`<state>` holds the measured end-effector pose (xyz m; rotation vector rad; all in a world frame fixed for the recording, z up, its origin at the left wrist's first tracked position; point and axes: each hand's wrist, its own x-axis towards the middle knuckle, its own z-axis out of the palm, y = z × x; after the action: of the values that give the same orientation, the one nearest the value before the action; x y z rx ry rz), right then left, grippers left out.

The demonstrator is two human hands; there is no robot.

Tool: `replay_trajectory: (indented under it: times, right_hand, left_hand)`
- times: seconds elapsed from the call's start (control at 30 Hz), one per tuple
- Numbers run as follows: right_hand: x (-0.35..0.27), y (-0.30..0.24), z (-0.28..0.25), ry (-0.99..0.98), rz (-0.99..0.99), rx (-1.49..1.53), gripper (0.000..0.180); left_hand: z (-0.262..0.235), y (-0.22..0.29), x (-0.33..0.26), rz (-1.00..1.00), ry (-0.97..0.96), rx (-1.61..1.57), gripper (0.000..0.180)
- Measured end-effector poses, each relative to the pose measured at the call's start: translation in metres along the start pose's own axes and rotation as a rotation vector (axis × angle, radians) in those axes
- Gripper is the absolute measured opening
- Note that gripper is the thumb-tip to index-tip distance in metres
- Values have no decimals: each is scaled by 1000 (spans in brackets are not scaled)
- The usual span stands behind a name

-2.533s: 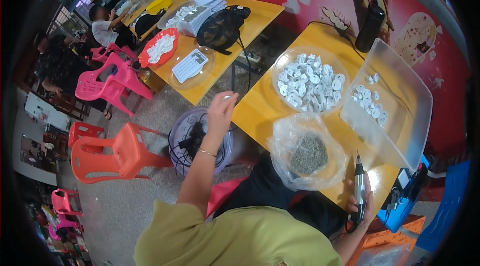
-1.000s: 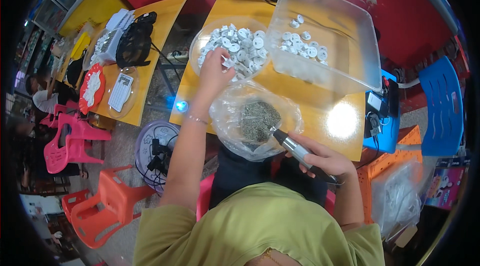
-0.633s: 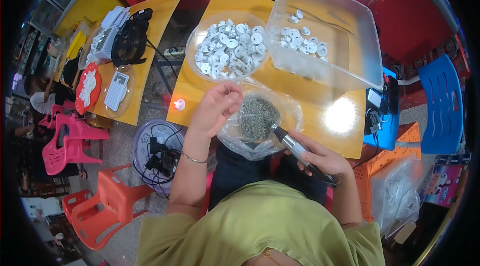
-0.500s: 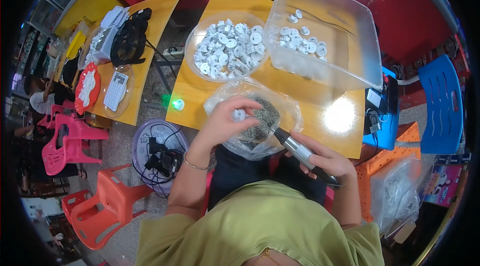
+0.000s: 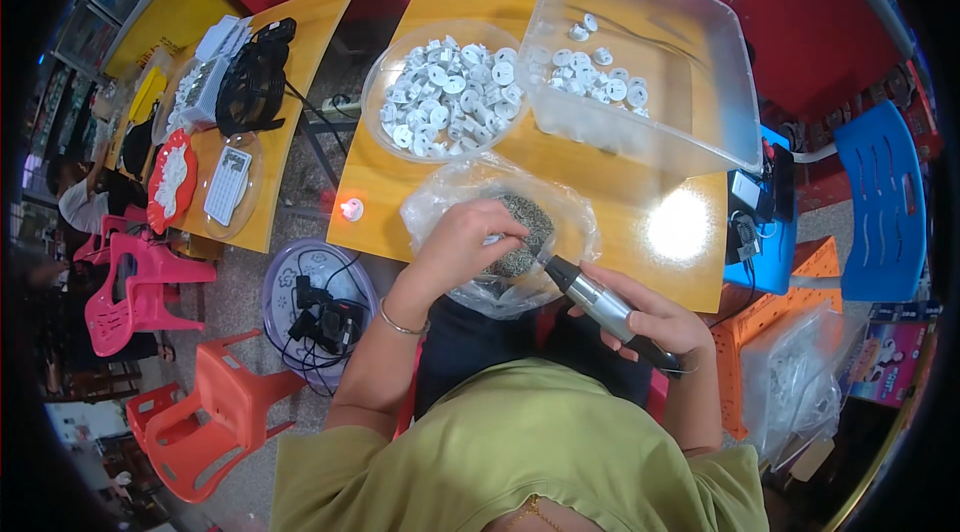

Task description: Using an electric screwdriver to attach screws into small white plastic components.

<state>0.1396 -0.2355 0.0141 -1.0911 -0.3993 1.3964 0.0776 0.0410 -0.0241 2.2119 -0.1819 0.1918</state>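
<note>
My left hand reaches into a clear plastic bag lying at the near edge of the yellow table; its fingers are bent over a small white part above a heap of small dark screws. My right hand grips a silver and black electric screwdriver, whose tip points up-left at the bag. A round clear bowl full of white plastic parts stands beyond the bag. To its right is a large clear plastic bin with several white parts inside.
A second yellow table at left carries a black device, a red plate and trays. Below it stand pink and orange plastic chairs. A round tub with cables sits on the floor. A blue chair and a filled plastic bag are at right.
The head turned from the left table toward the work table. My left hand went from the bowl of white parts down into the bag of screws, carrying a white part. The right hand kept the screwdriver.
</note>
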Motion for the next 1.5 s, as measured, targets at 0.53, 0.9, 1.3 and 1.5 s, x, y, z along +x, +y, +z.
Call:
replay_trajectory:
  times: [0.53,0.9,1.3,1.5]
  right_hand:
    - [1,-2,0,3,-10,-12,82]
    - [2,-1,-1,-16,-14,-18,83]
    - [7,1,-3,1,39,-22,88]
    - [4,10,-7,-12,-27,-18,85]
  left_hand:
    - [1,-3,0,41,75,133,10]
    - [1,0,2,101,52,217,8]
    - [-3,6,3,148,-14,396,13]
    - [-42,-6,-13,17,347,390,28]
